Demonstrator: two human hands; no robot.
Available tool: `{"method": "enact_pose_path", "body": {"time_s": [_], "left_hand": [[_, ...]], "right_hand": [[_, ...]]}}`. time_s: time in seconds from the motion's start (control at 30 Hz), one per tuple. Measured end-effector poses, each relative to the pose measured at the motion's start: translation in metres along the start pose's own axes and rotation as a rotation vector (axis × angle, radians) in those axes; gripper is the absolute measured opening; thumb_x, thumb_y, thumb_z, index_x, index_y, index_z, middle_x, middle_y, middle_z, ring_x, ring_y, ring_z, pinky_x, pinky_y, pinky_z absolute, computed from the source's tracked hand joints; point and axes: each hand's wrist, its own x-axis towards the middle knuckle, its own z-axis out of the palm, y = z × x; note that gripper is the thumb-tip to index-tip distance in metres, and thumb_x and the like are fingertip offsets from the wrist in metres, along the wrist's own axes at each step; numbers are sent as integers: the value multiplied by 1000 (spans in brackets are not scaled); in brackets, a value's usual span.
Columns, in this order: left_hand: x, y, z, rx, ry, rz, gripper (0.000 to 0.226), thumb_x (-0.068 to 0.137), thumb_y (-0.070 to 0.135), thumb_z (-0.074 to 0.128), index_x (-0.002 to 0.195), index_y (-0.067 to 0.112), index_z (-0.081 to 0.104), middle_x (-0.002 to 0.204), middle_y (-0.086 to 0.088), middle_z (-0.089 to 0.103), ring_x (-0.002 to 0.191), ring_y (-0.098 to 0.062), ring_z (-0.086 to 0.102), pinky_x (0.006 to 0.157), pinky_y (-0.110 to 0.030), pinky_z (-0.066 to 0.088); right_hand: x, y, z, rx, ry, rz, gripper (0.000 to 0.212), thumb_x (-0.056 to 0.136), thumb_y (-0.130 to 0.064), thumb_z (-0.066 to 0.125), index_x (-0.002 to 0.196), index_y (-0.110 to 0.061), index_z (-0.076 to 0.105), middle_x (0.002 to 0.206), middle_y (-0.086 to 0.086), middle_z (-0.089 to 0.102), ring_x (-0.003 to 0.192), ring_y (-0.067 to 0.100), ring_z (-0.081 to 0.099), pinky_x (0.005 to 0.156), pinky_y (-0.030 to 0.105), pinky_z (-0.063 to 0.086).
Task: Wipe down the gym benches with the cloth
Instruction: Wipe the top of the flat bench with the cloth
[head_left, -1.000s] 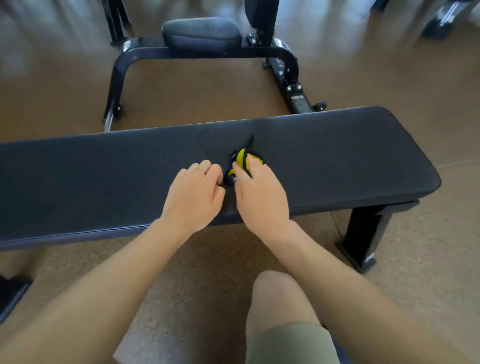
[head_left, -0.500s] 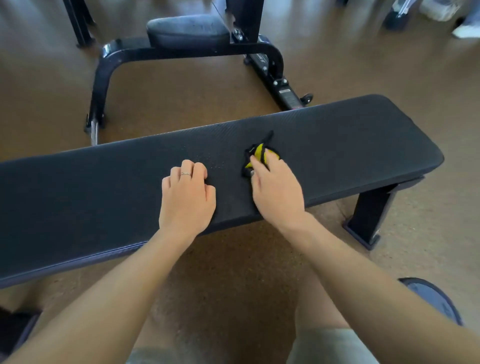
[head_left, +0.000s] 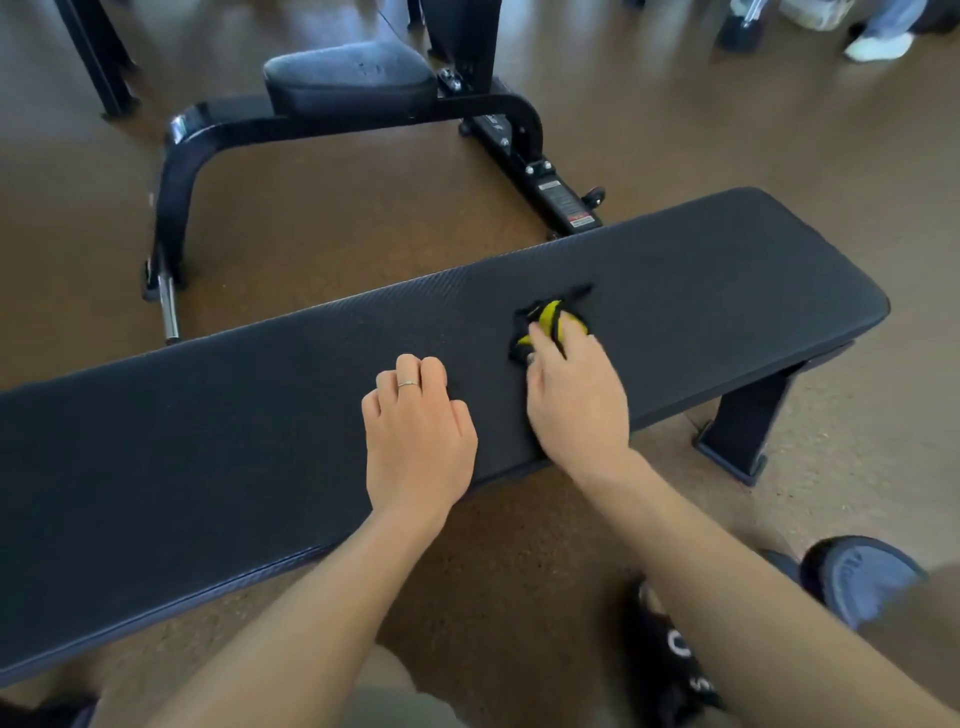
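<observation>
A long flat black gym bench runs across the view from lower left to upper right. A crumpled black and yellow cloth lies on its right half. My right hand lies on the cloth, its fingers curled over the near part of it and pressing it to the pad. My left hand rests on the bench to the left of the cloth, fingers curled under into a loose fist, holding nothing. A ring shows on one finger.
Behind the bench stands a black machine frame with a padded seat on the brown floor. My shoes are at the lower right. Another person's feet show at the top right.
My right hand has slid the cloth to the right along the bench, away from my left hand. My left hand has stayed on the pad, and the gap between the hands has widened.
</observation>
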Motion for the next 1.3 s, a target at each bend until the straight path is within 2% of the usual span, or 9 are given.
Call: {"method": "enact_pose_path", "body": {"time_s": [0.17,0.37,0.47,0.57,0.7,0.83,0.97,1.13,1.3], "left_hand": [[0,-1,0,2,6,5,13,96,21,44,107,17,48,111,-4,51,98,-25,49,89,-43,46],[1,1,1,-12,-31,-11,23,98,25,43,118,17,52,125,-5,54,111,-24,52,100,-41,47],[2,3,0,-19,-16,-16,19,95,22,42,111,17,51,114,-4,52,101,-24,50,91,-43,47],[1,5,1,-2,5,7,14,93,21,41,105,17,48,106,-3,48,95,-24,47,84,-43,45],[2,4,1,8,30,16,14,90,19,40,102,18,47,102,-1,45,90,-23,44,80,-43,43],[1,3,2,-38,39,7,13,88,19,41,100,19,47,102,0,46,90,-21,44,81,-42,45],[0,4,4,-43,41,-4,14,88,19,41,100,19,48,103,-1,48,92,-21,45,82,-42,46],[0,5,2,-22,30,0,13,89,18,41,100,18,47,102,-1,47,91,-22,45,82,-43,45],[2,4,0,7,6,8,14,90,20,39,102,18,46,101,0,45,90,-21,43,81,-43,44]], "right_hand": [[-19,0,-8,113,-145,-317,42,107,-28,44,144,-17,60,149,7,55,136,25,53,118,40,39],[64,56,0,11,-67,78,39,107,-21,43,138,-7,62,143,16,56,122,40,55,103,47,45],[58,12,12,70,-34,-184,34,101,-15,54,130,-2,67,137,21,62,121,40,60,102,47,49],[70,-40,28,199,-141,-462,35,102,-18,55,134,-9,67,145,16,59,133,34,55,114,43,39],[105,-57,44,215,-171,-603,34,102,-20,52,131,-15,70,137,9,65,119,30,60,105,41,42],[160,27,37,26,-135,-336,36,103,-20,40,120,-11,71,118,20,68,99,44,62,91,47,47],[186,99,21,-83,-162,-88,47,104,-28,32,123,-7,69,120,25,66,103,45,60,106,48,40],[161,13,43,-20,-62,-311,38,94,-17,41,90,1,75,88,26,70,79,43,64,77,48,51],[113,-63,52,169,-113,-471,31,98,-16,49,119,-10,72,106,12,68,89,32,60,92,45,46]]}}
